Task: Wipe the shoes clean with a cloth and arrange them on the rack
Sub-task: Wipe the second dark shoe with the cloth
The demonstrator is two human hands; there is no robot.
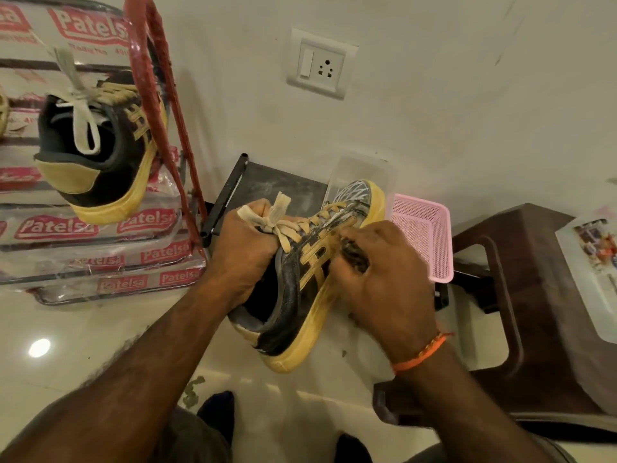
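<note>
A black sneaker point(293, 295) with tan stripes, tan laces and a yellowed sole is held in mid-air at the centre, toe pointing away. My left hand point(243, 252) grips it through the opening, by the tongue and laces. My right hand point(384, 275) presses a small dark cloth point(355, 255) against the shoe's right side near the stripes. The matching sneaker point(100, 142) rests on the upper shelf of the rack point(160, 105), heel toward me. The rack has red side bars and shelves wrapped in printed plastic.
A pink mesh basket point(424, 235) and a clear plastic box point(360, 172) stand behind the held shoe by the wall. A dark brown plastic stool point(534, 295) is at the right. A wall socket point(320, 65) sits above. The floor is glossy pale tile.
</note>
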